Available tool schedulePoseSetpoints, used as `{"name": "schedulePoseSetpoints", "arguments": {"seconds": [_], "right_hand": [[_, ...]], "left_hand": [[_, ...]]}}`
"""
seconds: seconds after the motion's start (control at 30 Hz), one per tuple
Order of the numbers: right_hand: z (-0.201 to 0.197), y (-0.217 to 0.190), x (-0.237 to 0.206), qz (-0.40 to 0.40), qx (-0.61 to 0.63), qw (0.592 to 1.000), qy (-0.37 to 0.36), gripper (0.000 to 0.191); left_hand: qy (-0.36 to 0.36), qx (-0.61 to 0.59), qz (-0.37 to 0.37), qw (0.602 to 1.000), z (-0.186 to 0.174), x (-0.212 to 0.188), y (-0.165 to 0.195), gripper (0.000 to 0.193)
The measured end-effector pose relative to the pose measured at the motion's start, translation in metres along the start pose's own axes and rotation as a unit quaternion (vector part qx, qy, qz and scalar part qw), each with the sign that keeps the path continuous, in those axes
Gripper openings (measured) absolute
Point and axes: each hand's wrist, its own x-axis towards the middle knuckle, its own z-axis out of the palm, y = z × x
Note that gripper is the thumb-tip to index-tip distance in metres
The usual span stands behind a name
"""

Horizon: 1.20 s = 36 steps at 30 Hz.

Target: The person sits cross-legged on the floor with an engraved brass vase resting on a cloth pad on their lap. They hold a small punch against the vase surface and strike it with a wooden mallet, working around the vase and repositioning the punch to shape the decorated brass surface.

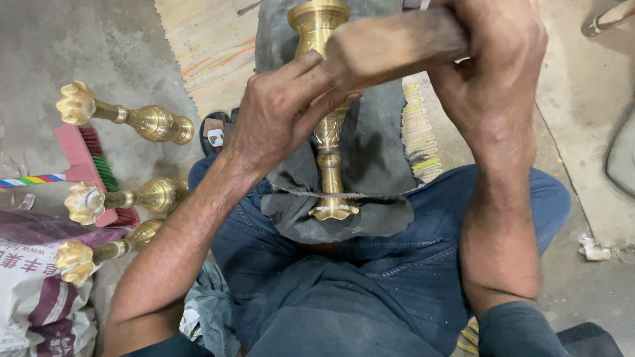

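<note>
A tall brass stand (329,142) with a flared scalloped end lies lengthwise on a dark cloth (370,152) over my lap. My left hand (281,109) wraps around its middle, thumb and fingers also touching a thick brown wooden block (390,43). My right hand (493,59) grips the block's right end and presses it across the brass piece near its upper part. The brass top (317,16) pokes out beyond the block.
Three more brass stands (122,116) (119,197) (99,251) lie on the concrete floor at left, beside a pink brush (89,158) and a printed sack (33,291). A striped woven mat (211,46) lies ahead. A sandal (213,132) shows by my knee.
</note>
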Motion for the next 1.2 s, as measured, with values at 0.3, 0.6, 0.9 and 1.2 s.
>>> {"name": "schedulePoseSetpoints", "arguments": {"seconds": [0.3,0.6,0.9,1.2], "right_hand": [[-0.002,-0.01,0.007,0.172,0.119,0.977,-0.035,0.022],[-0.005,-0.016,0.006,-0.004,-0.093,0.996,-0.009,0.026],[-0.008,-0.025,0.012,0.206,0.122,0.971,-0.012,0.028],[-0.01,-0.022,0.011,-0.083,-0.211,0.974,-0.024,0.031]], "left_hand": [[0.012,-0.08,-0.021,0.997,0.004,-0.002,-0.004,0.037],[0.031,-0.065,0.015,0.997,0.0,-0.005,-0.004,0.026],[0.01,-0.066,-0.028,0.997,-0.001,-0.008,-0.003,0.04],[0.031,-0.053,0.019,0.998,0.0,-0.009,-0.005,0.032]]}}
